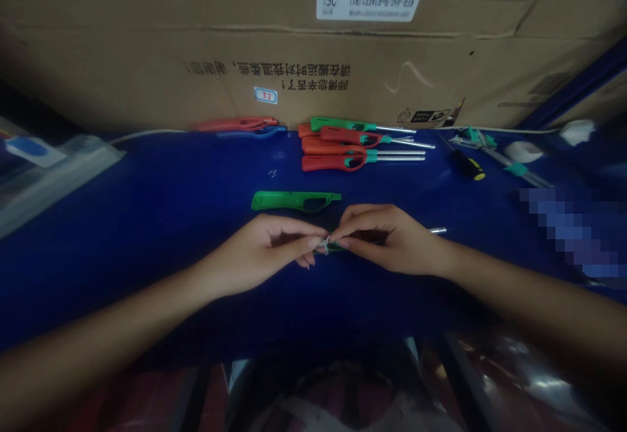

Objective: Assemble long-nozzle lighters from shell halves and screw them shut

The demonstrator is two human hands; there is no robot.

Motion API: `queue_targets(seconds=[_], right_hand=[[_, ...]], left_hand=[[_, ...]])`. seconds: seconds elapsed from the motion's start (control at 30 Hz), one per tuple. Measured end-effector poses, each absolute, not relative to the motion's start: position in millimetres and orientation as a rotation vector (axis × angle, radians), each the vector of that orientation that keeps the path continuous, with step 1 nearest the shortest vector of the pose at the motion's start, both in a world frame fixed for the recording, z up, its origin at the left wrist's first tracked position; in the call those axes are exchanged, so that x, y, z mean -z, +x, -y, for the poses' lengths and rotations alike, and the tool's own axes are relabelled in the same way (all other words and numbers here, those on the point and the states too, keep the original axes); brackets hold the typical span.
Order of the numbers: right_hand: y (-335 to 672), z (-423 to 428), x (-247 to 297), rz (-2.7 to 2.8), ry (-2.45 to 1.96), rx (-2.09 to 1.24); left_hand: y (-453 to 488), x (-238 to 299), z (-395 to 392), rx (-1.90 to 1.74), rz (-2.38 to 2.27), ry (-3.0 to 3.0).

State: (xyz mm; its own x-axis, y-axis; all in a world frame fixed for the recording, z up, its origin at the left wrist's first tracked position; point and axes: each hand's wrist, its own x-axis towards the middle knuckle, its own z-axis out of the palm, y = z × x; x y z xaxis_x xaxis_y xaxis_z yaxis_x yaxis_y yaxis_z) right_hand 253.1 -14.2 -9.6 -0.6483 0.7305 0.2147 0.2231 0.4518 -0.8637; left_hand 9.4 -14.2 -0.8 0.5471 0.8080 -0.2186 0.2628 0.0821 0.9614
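Note:
My left hand (277,249) pinches a small whitish translucent piece (324,245) between thumb and fingertips, over the middle of the blue table. Facing it, the closed fingertips of my right hand (386,236) meet at the same piece's right side. What else the right fingers hold is mostly hidden. Some dark green shows beneath the fingers, and a silver metal tube tip (438,230) sticks out beyond the right wrist. Just behind the hands lies a green lighter shell half (289,201) with a trigger opening.
Several red, orange and green long-nosed lighters (337,163) are piled before a cardboard box (147,59). Red shells (240,123) and a blue shell (252,132) lie left of them. A screwdriver (467,164) and metal tubes with teal parts (514,166) are at right, a plastic bag (63,174) at left.

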Motion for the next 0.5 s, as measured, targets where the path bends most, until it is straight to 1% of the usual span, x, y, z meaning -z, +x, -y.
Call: queue_targets(seconds=[0.5], right_hand=[[252.6, 15.0, 9.4, 2.125, -0.801, -1.145]], left_hand=[[9.0, 2.4, 15.0, -0.537, -0.965, 1.486]])
